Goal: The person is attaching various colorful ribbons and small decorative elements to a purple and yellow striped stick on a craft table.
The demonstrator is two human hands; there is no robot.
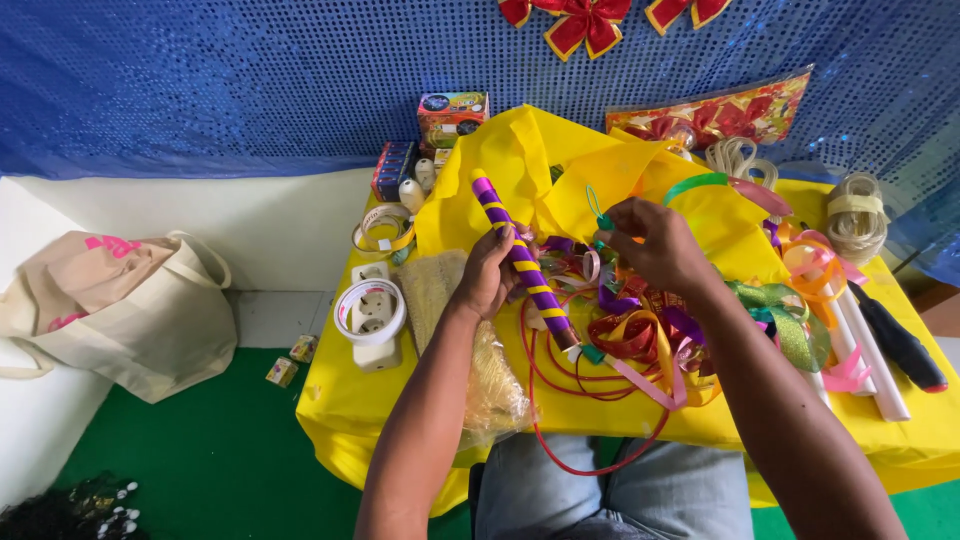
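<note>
My left hand [487, 275] grips a long stick wrapped in purple and yellow ribbon stripes [520, 258], held slanted over the yellow-covered table [340, 400]. My right hand [655, 243] pinches a small green piece [603, 222] near a thin green loop, just right of the stick. Under both hands lies a tangle of coloured ribbons [640, 335] and red wire [545, 380]. A pink ribbon tail [640, 382] hangs from the stick's lower end.
A tape roll sits on a white power socket block [370, 315] at the table's left. Small boxes [452, 117] stand at the back, cord coils [856, 215] and a black-handled tool [900, 345] at right. A beige tote bag [120, 310] rests on the floor at left.
</note>
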